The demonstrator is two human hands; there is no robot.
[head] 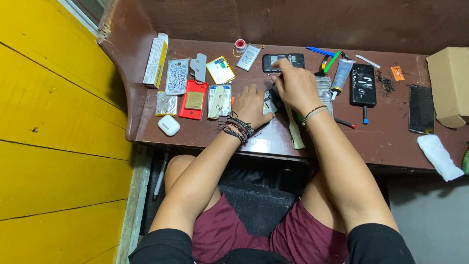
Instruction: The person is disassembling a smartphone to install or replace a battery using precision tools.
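Right hand point(294, 84) is curled, fingertips pinched narrow around something thin and dark at its left edge, maybe a small tool; too small to tell what. Index finger reaches up and touches the lower edge of the opened black phone point(283, 62), which lies just above the hand near the back of the brown desk point(381, 142).

Left hand point(252, 104) lies flat, fingers loosely spread and pressed on the desk, thumb side against a small dark-and-white part point(270, 101) wedged between both hands. Can't tell whether it grips that part or only steadies it. Stacked bracelets point(236, 128) on the left wrist, thin bands on the right.

Work item sits between the hands, mostly hidden by them.

Around: pale brush point(295, 131) just below the right wrist, glue tube point(341, 75) to its right, then a black phone back point(363, 84) with white smears. Left of the left hand: beige case part point(216, 101), red back cover point(193, 99), white earbud case point(169, 125). Cardboard box point(450, 84) and white cloth point(439, 156) far right, well apart.
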